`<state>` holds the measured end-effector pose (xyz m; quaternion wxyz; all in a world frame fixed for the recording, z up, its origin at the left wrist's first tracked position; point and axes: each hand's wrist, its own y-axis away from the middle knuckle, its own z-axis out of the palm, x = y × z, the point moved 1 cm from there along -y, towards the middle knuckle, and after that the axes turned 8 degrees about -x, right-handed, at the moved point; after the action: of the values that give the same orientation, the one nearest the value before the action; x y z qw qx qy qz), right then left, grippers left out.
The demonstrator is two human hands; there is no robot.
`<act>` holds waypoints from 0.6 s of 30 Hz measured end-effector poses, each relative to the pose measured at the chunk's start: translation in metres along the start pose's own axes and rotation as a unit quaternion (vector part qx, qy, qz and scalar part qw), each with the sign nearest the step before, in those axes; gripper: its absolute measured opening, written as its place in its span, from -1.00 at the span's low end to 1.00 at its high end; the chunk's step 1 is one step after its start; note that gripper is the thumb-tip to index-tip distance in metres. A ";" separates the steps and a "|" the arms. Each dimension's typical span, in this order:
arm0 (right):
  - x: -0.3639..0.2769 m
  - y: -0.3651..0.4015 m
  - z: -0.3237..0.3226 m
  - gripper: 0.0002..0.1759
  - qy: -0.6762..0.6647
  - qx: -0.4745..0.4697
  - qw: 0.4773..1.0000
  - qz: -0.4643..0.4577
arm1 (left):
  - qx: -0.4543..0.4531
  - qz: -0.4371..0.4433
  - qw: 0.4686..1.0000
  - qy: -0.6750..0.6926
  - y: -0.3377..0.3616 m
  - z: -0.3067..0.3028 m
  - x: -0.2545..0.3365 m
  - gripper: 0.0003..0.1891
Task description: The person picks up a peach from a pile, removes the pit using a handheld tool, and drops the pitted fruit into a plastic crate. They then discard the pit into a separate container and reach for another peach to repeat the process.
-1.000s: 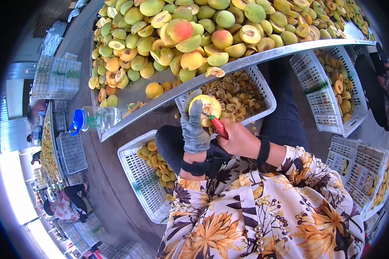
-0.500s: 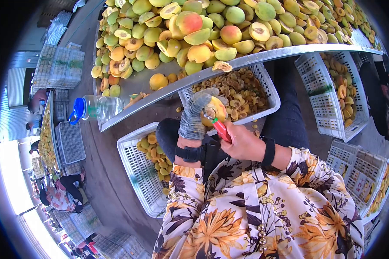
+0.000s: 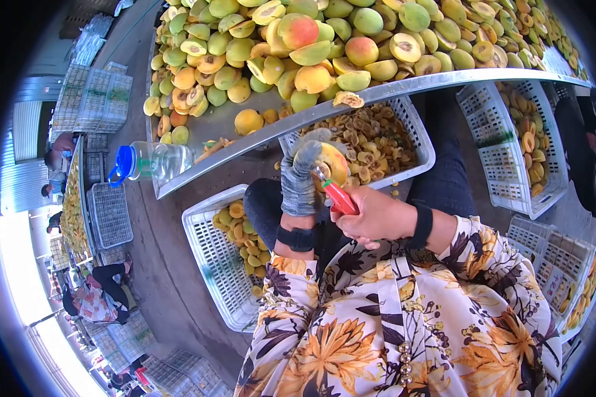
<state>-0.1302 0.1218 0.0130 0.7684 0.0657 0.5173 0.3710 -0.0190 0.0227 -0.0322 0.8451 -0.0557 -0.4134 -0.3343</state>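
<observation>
My left hand [image 3: 302, 173], in a grey glove, grips a halved yellow peach [image 3: 333, 165] with its cut side turned toward my right hand. My right hand [image 3: 382, 213] is bare and wrapped round the red handle of a pitting spoon [image 3: 341, 198]. The spoon's metal end meets the peach; how deep it sits is hidden. Both hands are above my lap, just in front of a white crate [image 3: 425, 157] of brown-yellow scraps. Over them runs the metal edge of a table [image 3: 271, 133] heaped with peach halves [image 3: 371, 49].
A white crate [image 3: 208, 264] of peach halves stands by my left leg, another crate [image 3: 503, 159] on the right. A clear bottle with a blue cap [image 3: 159, 161] lies at the table's left corner. Far left, a person [image 3: 99, 298] sits near stacked crates [image 3: 93, 99].
My right hand has shifted slightly and turned on the handle, with its lower fingers now showing. The left hand still holds the peach, turned a little. The whole view has shifted slightly.
</observation>
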 end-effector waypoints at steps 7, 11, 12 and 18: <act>0.002 -0.005 0.002 -0.83 -0.051 -0.016 0.999 0.006 | 0.033 0.012 0.998 -0.055 -0.006 -0.017 -0.012 -0.62; 0.025 -0.022 -0.001 -0.83 0.278 0.143 0.934 -0.172 | -0.004 -0.072 0.989 0.129 -0.002 -0.001 -0.006 -0.59; 0.014 -0.016 0.002 -0.82 0.158 0.075 0.983 -0.065 | -0.004 -0.071 0.989 0.129 -0.003 -0.001 -0.007 -0.59; 0.003 -0.016 -0.006 -0.81 -0.251 -0.119 0.959 0.062 | 0.101 0.145 0.965 -0.192 -0.012 -0.012 -0.009 -0.76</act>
<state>-0.1266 0.1109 0.0000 0.8513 0.0966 0.2545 0.4486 -0.0216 0.0136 -0.0487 0.7902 -0.0922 -0.5876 -0.1476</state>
